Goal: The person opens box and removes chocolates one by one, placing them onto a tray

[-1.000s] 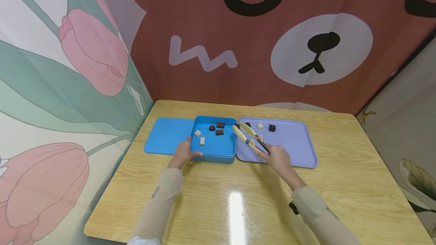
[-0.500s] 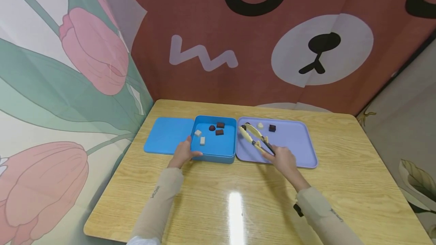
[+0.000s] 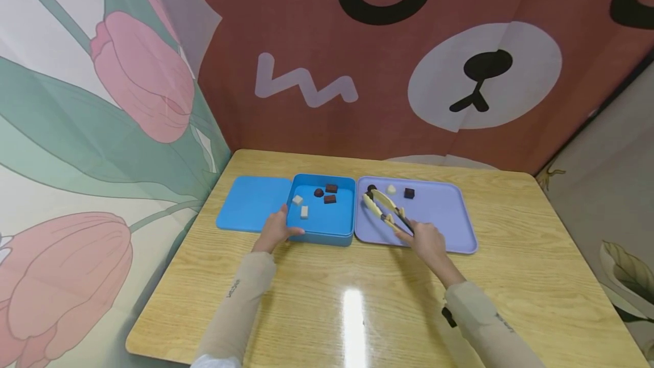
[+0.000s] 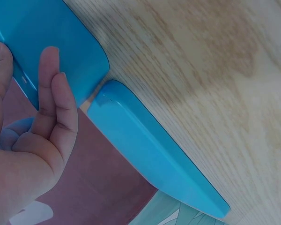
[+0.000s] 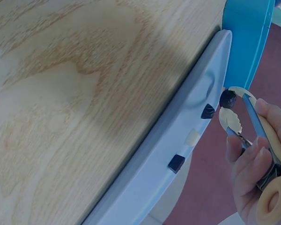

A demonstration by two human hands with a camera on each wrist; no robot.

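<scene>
My right hand [image 3: 428, 241] grips tongs [image 3: 392, 211] with cream tips, angled over the left part of the lilac tray [image 3: 434, 220]. In the right wrist view, a round dark chocolate [image 5: 228, 99] sits between the tips, above the tray's far edge. My left hand [image 3: 275, 230] touches the near left corner of an open blue box [image 3: 327, 221], thumb along the front wall, a finger by the left side. Inside are white pieces [image 3: 304, 212], dark brown rectangular chocolates [image 3: 330, 199] and one round dark chocolate [image 3: 319, 192].
On the tray lie a dark piece [image 5: 207, 111], a white piece [image 3: 390, 189] and a dark square chocolate [image 3: 409, 193]. A flat blue lid [image 3: 250, 203] lies left of the box. The wooden table [image 3: 306, 300] ends at a printed cloth backdrop [image 3: 317, 129].
The tongs have moved right, from the edge between box and tray to over the tray's left part, with the dark chocolate in their tips. My left hand keeps its place.
</scene>
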